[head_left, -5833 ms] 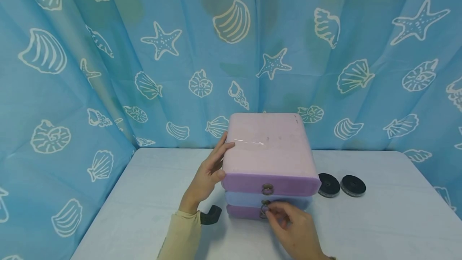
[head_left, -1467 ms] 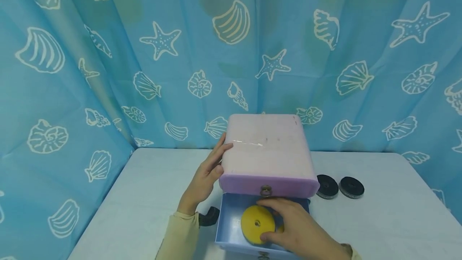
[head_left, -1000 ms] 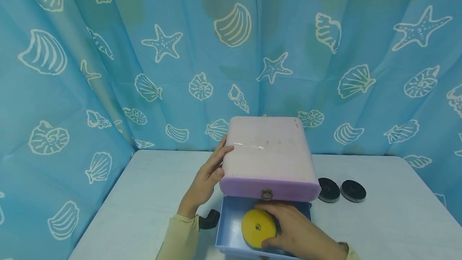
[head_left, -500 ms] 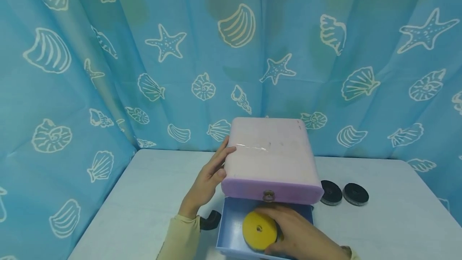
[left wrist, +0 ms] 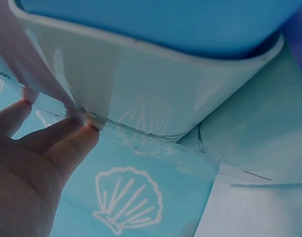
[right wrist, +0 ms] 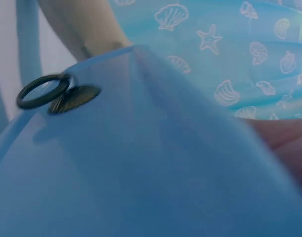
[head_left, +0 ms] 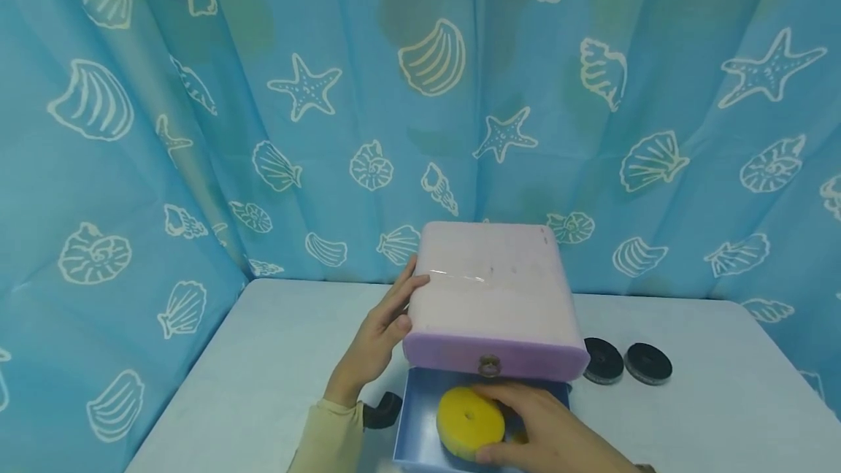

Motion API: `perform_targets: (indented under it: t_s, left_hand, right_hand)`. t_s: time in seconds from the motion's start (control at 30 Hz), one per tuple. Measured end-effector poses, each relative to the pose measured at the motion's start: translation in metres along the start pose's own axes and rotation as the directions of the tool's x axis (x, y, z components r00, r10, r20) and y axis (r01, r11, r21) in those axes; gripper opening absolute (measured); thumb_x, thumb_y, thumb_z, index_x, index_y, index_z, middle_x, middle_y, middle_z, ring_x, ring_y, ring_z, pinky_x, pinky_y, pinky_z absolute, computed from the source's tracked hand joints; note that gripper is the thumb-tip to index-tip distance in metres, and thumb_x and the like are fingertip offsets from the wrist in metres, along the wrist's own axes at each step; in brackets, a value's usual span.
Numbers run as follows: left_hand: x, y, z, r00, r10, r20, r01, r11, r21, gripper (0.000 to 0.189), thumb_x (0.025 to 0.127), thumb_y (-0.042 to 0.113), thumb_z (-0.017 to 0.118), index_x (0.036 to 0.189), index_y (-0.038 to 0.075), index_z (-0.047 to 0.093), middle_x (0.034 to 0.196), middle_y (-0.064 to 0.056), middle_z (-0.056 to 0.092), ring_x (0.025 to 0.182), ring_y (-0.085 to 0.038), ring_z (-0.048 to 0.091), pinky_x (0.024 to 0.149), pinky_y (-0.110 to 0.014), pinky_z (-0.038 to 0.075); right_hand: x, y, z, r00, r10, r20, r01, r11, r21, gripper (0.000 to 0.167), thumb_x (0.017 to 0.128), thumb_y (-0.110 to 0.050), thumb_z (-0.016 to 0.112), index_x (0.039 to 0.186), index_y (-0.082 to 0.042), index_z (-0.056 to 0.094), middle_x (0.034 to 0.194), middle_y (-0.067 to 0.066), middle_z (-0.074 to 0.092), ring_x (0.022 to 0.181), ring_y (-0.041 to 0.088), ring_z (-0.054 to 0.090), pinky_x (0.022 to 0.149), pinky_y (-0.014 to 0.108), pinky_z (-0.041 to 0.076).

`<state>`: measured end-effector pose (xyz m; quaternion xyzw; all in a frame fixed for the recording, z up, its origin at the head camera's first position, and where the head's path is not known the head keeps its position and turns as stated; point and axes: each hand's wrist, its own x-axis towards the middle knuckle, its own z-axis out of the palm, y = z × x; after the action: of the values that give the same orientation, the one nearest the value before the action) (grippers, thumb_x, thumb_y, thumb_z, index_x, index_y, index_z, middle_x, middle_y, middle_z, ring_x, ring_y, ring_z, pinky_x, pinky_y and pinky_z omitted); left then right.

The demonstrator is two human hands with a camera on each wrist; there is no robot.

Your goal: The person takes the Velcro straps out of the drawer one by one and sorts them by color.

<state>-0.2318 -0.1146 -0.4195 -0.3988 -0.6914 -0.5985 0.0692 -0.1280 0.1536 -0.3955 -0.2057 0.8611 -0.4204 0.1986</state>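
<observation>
A small drawer box (head_left: 493, 290) with a pale pink top stands on the table, its blue drawer (head_left: 415, 422) pulled out. Inside the drawer, my right hand (head_left: 548, 425) pinches a thick yellow roll (head_left: 468, 418) with a small centre hole, thumb at the near edge and fingers at the far edge. The roll looks tilted. A bit of something else yellow shows behind the hand, mostly hidden. My left hand (head_left: 371, 341) rests with extended fingers against the box's left side; the left wrist view shows its fingertips (left wrist: 89, 126) touching that wall.
Two black rolls (head_left: 648, 363) lie on the table right of the box, one partly behind it. A black elbow-shaped piece (head_left: 383, 411) sits by the left forearm. A ring pull (right wrist: 44, 91) is on the blue drawer's front. A shell-print curtain (head_left: 315, 188) hangs behind.
Since the oldest frame, the blue drawer has been pulled out and my right hand has gone from its ring to the yellow roll. Lately the roll has tilted. The left hand has stayed put.
</observation>
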Motion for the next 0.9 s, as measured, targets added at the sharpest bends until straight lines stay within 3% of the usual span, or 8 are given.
perform_targets:
  t_s: [0.27,0.4,0.53,0.77,0.9]
  left_hand:
    - [0.0,0.0,0.0,1.0,0.002,0.002,-0.002,1.0,0.011,0.054,0.108,0.039,0.044,0.156,0.015,0.039,0.169,-0.001,0.008,0.154,-0.022,0.011,0.115,-0.056,0.026]
    - [-0.002,0.001,0.0,1.0,0.008,0.003,-0.008,1.0,0.01,0.053,0.108,0.037,0.044,0.156,0.014,0.038,0.169,-0.003,0.007,0.154,-0.022,0.01,0.115,-0.057,0.026]
    - [-0.003,0.0,0.0,1.0,0.002,0.0,-0.002,1.0,0.008,0.052,0.109,0.036,0.044,0.156,0.014,0.038,0.169,-0.004,0.008,0.154,-0.022,0.01,0.115,-0.056,0.026]
    - [-0.002,-0.001,0.0,1.0,0.004,-0.005,-0.004,1.0,0.017,0.052,0.109,0.036,0.044,0.156,0.014,0.039,0.169,-0.005,0.008,0.154,-0.024,0.01,0.115,-0.057,0.026]
    - [-0.002,-0.001,0.001,1.0,0.001,-0.006,-0.001,1.0,0.015,0.054,0.108,0.039,0.044,0.155,0.014,0.039,0.169,-0.005,0.008,0.154,-0.025,0.01,0.116,-0.057,0.025]
  right_hand:
    - [-0.011,0.003,-0.003,1.0,-0.006,-0.006,0.007,0.992,0.125,0.063,0.091,-0.037,0.075,0.144,-0.011,0.053,0.142,0.009,0.056,0.118,0.029,0.055,0.1,0.065,0.042]
    - [-0.015,0.006,-0.005,1.0,-0.031,0.0,0.03,0.987,0.155,0.062,0.092,-0.033,0.075,0.144,-0.008,0.052,0.141,0.01,0.057,0.115,0.024,0.057,0.098,0.056,0.049]
    - [-0.02,0.009,-0.006,1.0,-0.028,-0.008,0.029,0.988,0.154,0.063,0.091,-0.032,0.076,0.144,-0.007,0.053,0.14,0.011,0.057,0.112,0.022,0.059,0.095,0.049,0.052]
    - [-0.03,0.021,-0.012,0.997,-0.04,-0.071,0.048,0.993,0.11,0.065,0.091,-0.032,0.077,0.145,-0.008,0.051,0.141,0.007,0.057,0.109,0.008,0.059,0.091,0.023,0.051]
    - [-0.036,0.032,-0.016,0.989,-0.103,-0.104,0.107,0.994,0.036,0.071,0.086,-0.032,0.081,0.145,-0.008,0.049,0.142,0.006,0.056,0.113,0.005,0.058,0.091,0.021,0.051]
